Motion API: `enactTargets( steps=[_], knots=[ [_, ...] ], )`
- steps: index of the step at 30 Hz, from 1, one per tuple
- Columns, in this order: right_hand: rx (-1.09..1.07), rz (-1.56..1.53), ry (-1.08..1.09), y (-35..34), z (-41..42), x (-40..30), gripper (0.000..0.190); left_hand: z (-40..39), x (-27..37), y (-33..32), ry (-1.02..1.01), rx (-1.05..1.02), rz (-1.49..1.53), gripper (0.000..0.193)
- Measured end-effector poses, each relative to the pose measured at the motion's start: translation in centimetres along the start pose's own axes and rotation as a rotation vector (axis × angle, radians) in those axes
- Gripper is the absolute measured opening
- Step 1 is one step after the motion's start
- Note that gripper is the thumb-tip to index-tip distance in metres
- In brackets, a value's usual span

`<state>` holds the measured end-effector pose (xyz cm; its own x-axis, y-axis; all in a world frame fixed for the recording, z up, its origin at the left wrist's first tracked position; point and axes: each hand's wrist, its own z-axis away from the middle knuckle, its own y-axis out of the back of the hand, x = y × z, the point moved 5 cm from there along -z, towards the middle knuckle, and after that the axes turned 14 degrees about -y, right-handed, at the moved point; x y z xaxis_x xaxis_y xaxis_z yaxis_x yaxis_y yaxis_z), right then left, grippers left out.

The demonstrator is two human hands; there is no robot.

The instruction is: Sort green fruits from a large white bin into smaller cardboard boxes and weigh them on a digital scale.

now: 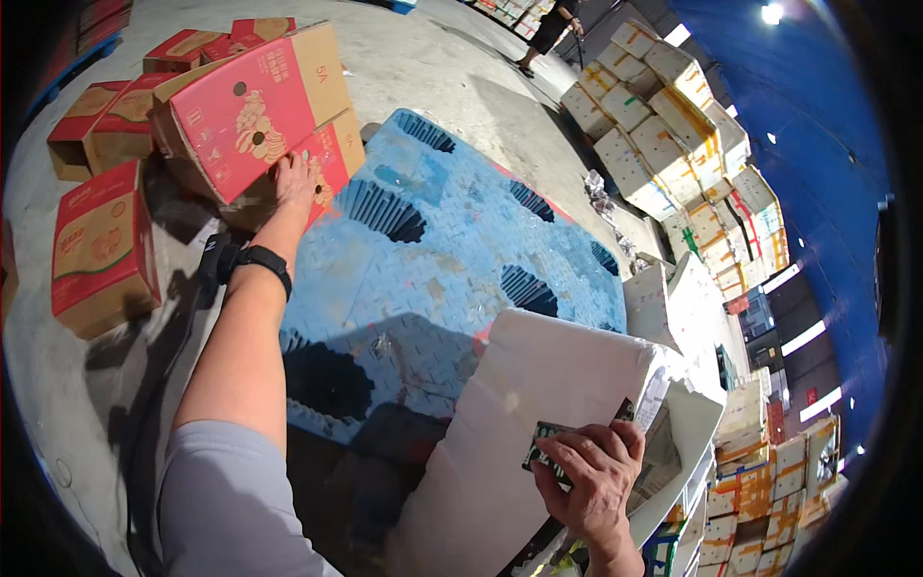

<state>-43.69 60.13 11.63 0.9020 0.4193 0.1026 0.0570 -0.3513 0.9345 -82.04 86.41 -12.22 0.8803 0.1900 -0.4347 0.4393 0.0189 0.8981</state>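
Note:
My left hand point(294, 180), a dark strap on its wrist, reaches to two stacked red and brown cardboard cartons. Its fingers rest against the lower carton point(333, 162), near the bottom edge of the tilted upper carton point(249, 115). Two dark holes show in the upper carton's printed face. Close to my body, my right hand point(595, 476) is curled around a dark green printed piece point(544, 441), over the edge of a white foam box point(497, 404). The palm hides much of that piece. At its right side, the foam box shows an opening.
A worn blue plastic pallet point(447, 274) with dark ribbed recesses lies between my arms. More red cartons point(108, 245) sit on the concrete floor at left. Taped white foam boxes point(656, 130) are stacked at right. A person point(551, 32) stands in the background.

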Motion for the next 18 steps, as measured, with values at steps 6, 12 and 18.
enactTargets(
  steps=[6,12,18],
  knots=[
    [0.001,0.076,0.004,0.5,-0.1,-1.1,0.022,-1.3,-1.0,-0.9,0.051,0.054,0.207,0.041],
    [0.016,0.043,-0.011,0.2,-0.2,-0.3,0.022,-0.8,-0.7,-0.3,-0.093,-0.003,0.18,0.034],
    [0.03,-0.057,0.057,0.7,0.1,0.3,0.018,3.2,-1.3,-0.4,-0.128,-0.054,0.184,0.026]
  ],
)
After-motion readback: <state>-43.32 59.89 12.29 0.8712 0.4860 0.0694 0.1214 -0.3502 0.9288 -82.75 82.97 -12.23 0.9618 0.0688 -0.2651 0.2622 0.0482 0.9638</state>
